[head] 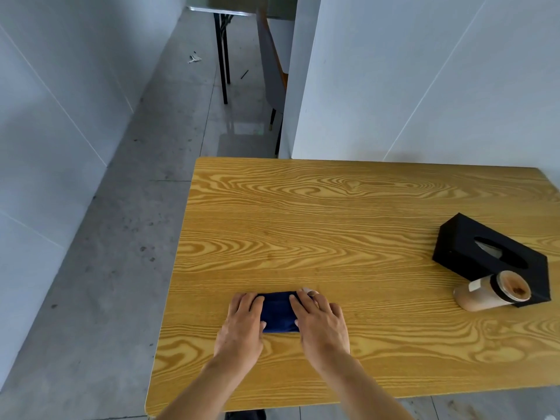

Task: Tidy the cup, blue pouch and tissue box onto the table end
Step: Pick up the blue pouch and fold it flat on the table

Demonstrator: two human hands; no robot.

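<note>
1. Near the table's [348, 207] front edge, the blue pouch [279, 310] is pressed flat at both ends, left hand [246, 321] and right hand [318, 319], fingers straight, nothing clasped.
2. Pouch step is judged in hand; a proper hold is needed next.
3. Cup [492, 294] is seen touching the tissue box [491, 257], far right.

White panel walls [424, 71], grey tiled floor [121, 268], black-legged table [222, 16] in the corridor beyond.

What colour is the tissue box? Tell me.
Black, seen in the head view: tissue box.
</note>
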